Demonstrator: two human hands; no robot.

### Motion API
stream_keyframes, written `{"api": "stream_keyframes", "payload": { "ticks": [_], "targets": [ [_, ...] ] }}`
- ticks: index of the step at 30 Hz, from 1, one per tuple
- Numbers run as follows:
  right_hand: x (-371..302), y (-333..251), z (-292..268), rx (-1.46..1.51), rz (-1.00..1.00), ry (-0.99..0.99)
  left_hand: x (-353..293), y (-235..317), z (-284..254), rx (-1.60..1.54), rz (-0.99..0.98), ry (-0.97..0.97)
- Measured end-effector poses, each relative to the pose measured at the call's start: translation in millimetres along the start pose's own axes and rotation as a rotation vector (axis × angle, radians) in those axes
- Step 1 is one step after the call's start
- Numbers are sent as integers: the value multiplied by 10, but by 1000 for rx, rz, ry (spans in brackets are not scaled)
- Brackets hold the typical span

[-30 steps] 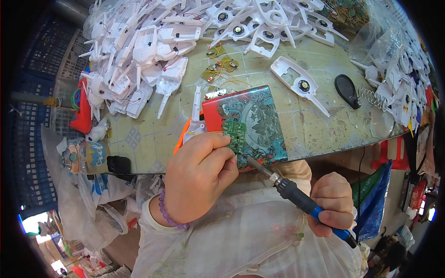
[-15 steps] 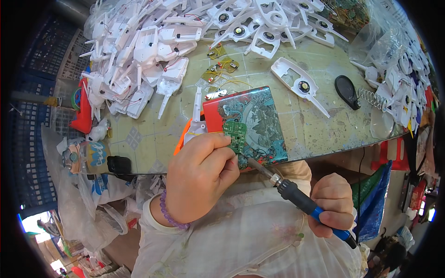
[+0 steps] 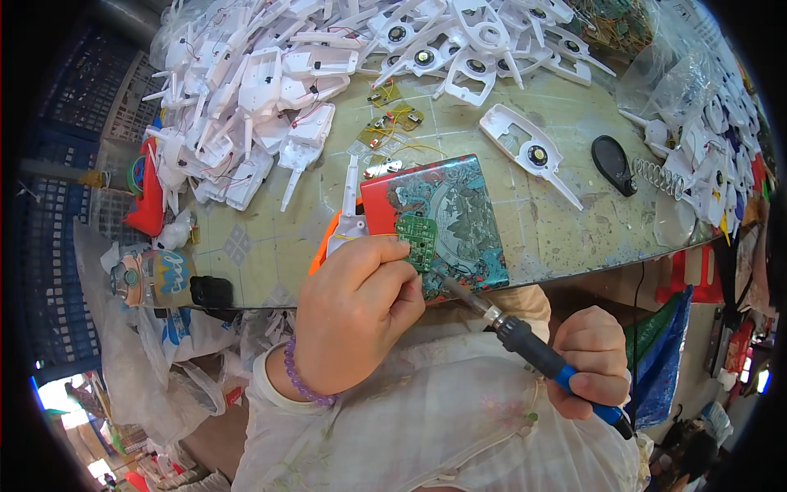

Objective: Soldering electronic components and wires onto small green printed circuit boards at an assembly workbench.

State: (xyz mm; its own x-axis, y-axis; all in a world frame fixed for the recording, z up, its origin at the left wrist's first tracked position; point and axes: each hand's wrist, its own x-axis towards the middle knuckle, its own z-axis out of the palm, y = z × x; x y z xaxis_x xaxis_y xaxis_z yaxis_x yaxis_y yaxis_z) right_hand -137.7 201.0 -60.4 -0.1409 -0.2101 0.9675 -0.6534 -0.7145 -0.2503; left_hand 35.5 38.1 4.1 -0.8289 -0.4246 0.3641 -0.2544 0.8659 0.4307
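A soldering iron point(image 3: 534, 348) with a blue and black handle is gripped in my right hand point(image 3: 589, 361), its tip pointing up and left. That tip is slightly apart from the lower right corner of a small green circuit board point(image 3: 416, 243). My left hand point(image 3: 352, 307), a purple bead bracelet on its wrist, pinches the board's left edge. A thin yellow wire point(image 3: 357, 238) runs in to these fingertips; its end is hidden. Under the board lies a red and teal patterned block point(image 3: 466, 217). Partly behind my left hand sits a white plastic housing point(image 3: 351, 221) over something orange.
White plastic housings point(image 3: 254, 90) are heaped at the back left, with more along the right edge. One loose housing point(image 3: 529, 153) lies right of the block. Small yellowish boards point(image 3: 393, 123) with wires lie behind it. A black oval part point(image 3: 612, 162) rests beside a metal spring point(image 3: 658, 177).
The soldering iron's tip has drawn back a little to the right, away from the circuit board. My left hand and the board have barely moved.
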Motion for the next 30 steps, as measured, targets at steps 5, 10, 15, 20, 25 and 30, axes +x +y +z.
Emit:
{"api": "stream_keyframes", "payload": {
  "ticks": [5, 10, 15, 20, 25, 30],
  "targets": [
    [0, 3, -54, -71, 13, 78, 27, 2, 2, -2, 10, -6],
    [-29, -15, -114, -134, 33, 84, 13, 6, -33, -10, 1, -24],
    [-46, -17, -179, -157, 79, 112, -23, -56, -80, -173, -62, -60],
    [-61, -37, -176, -181, 136, 149, -126, -200, 20, -179, 48, 185],
    [-50, -50, -166, -188, 173, 162, -115, -130, 56, -97, 88, 239],
    [-52, -39, -167, -180, 156, 176, -167, -65, 147, -6, -3, 287]
  ]
}}
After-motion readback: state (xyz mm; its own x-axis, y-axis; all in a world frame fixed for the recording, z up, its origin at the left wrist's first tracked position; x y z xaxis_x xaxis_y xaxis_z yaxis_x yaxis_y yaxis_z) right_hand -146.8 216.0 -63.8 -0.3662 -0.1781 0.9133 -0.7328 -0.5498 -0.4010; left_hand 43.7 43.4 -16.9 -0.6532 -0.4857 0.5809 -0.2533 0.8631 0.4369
